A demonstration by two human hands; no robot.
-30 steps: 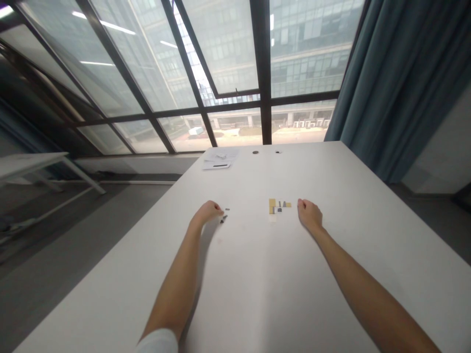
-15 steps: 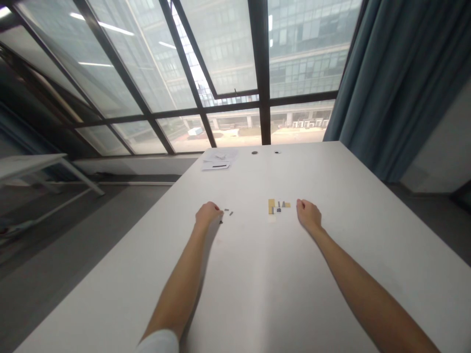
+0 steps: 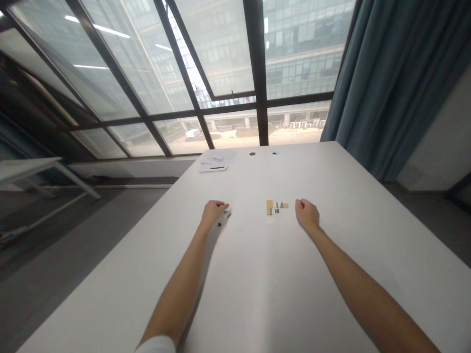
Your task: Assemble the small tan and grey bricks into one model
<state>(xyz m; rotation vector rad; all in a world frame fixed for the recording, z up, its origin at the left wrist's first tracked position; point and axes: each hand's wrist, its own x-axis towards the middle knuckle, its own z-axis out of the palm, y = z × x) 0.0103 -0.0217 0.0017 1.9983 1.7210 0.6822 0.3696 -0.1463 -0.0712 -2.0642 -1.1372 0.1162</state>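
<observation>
My left hand (image 3: 214,211) is raised slightly over the table, thumb and fingers pinched together; whatever they hold, if anything, is too small to make out. Under and beside its fingertips lie small grey pieces (image 3: 228,214), partly covered by the hand. Close to the wrist is a small black piece (image 3: 219,224). My right hand (image 3: 307,214) rests on the table with its fingers curled in, and their inner side is hidden. Just left of it sits a cluster of small flat pieces: a yellow piece (image 3: 270,204), grey strips and a dark square piece (image 3: 277,211).
The white table (image 3: 243,289) stretches toward the windows. At its far left corner lie papers (image 3: 217,158) with a dark-striped item (image 3: 214,168). A dark round disc (image 3: 252,154) and a small black-and-white item (image 3: 274,153) are near the far edge. Blue curtains (image 3: 375,98) hang at right.
My left hand has moved right and lifted a little, now over the small grey pieces. My right hand stays beside the cluster. The whole view has shifted slightly.
</observation>
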